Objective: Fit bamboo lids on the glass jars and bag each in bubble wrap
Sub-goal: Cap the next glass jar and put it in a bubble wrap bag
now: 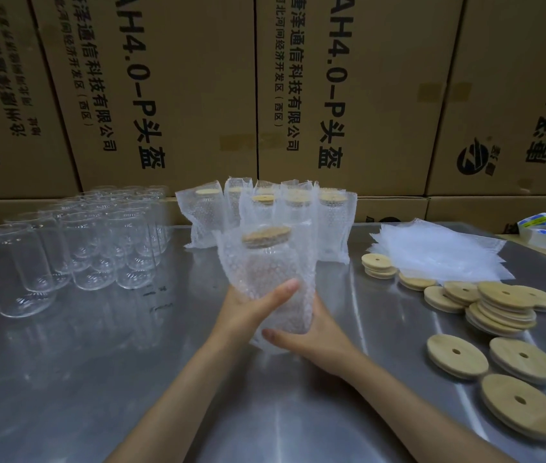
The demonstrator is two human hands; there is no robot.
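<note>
Bubble wrap bag point(264, 272) with a lidded jar inside sits upright between my two hands, just above the steel table point(98, 379), its long axis vertical and tipped slightly away from me. My left hand point(251, 309) curls around the lower left side with the thumb laid across the front; my right hand point(311, 335) cups the base from the right and below, thumb wrapped under the bottom. The bamboo lid point(266, 236) faces up at the open mouth of the bag. Behind it stands a row of already bagged jars point(264, 212). To my left are bare glass jars point(74, 245) in rows; to my right, loose bamboo lids point(498, 305) and a pile of flat bags point(438, 252). Cardboard cartons point(171, 95) at the back read "AH4.0-P头盔" sideways.
</note>
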